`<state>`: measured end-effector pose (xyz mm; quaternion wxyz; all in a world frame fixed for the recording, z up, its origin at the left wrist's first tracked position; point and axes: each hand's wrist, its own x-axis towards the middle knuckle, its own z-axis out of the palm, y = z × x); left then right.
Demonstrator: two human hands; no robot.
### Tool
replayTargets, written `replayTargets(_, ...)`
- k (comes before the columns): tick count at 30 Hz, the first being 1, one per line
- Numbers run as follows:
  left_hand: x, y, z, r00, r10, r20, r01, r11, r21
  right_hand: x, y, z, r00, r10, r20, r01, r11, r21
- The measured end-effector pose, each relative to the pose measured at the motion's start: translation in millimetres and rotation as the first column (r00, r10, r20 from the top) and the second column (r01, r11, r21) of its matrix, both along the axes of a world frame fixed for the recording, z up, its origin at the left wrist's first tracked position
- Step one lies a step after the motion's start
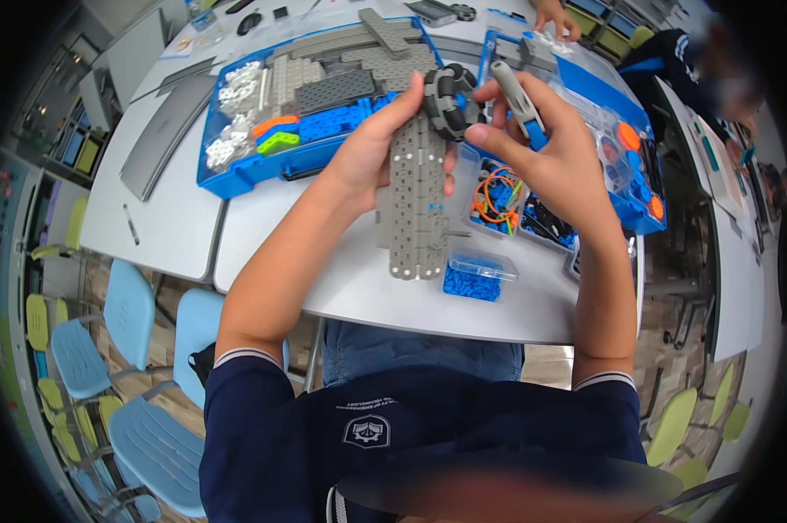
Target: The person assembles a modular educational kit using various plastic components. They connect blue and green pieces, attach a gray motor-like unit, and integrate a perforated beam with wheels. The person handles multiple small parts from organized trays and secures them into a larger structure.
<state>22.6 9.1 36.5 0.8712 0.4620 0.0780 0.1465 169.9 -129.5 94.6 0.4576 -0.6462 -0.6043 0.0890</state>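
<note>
My left hand (364, 155) is closed around the upper part of a grey assembly of perforated plastic plates (418, 209), held above the table. A black roller-rimmed wheel (448, 103) sits at the assembly's far end, beside my left thumb. My right hand (557, 148) grips a grey and blue hand tool (519, 98) pointing up and away. Its thumb reaches toward the wheel's right side; whether it touches is unclear. Below the assembly's right side stands a small clear box of blue pins (472, 283) with its lid raised.
A blue tray (255, 181) of grey plates and white, orange and green parts lies beyond my left arm. Behind my right hand is another blue case (630, 209). A clear organizer holds orange bands (496, 196). A curved grey panel (162, 139) lies at left. Another person's hand (555, 17) is at the back.
</note>
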Motion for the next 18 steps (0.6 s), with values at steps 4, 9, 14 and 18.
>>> replayTargets(4,-4,0,2,0.998,-0.036,0.053,0.038,0.998,-0.052,4,3,-3,0.998,0.013,0.064,-0.019,0.996,0.092)
replayTargets(9,-2,-5,5,0.998,-0.012,0.060,0.018,0.995,-0.096,0,6,-12,0.982,0.018,0.189,-0.058,0.976,0.208)
replayTargets(14,1,-14,8,0.994,0.059,-0.095,-0.059,0.998,0.005,-1,15,-17,0.974,0.044,0.222,-0.090,0.976,0.199)
replayTargets(18,3,-17,14,0.984,0.073,-0.160,-0.074,0.997,-0.002,5,17,-17,0.990,0.059,0.132,-0.071,0.993,0.090)
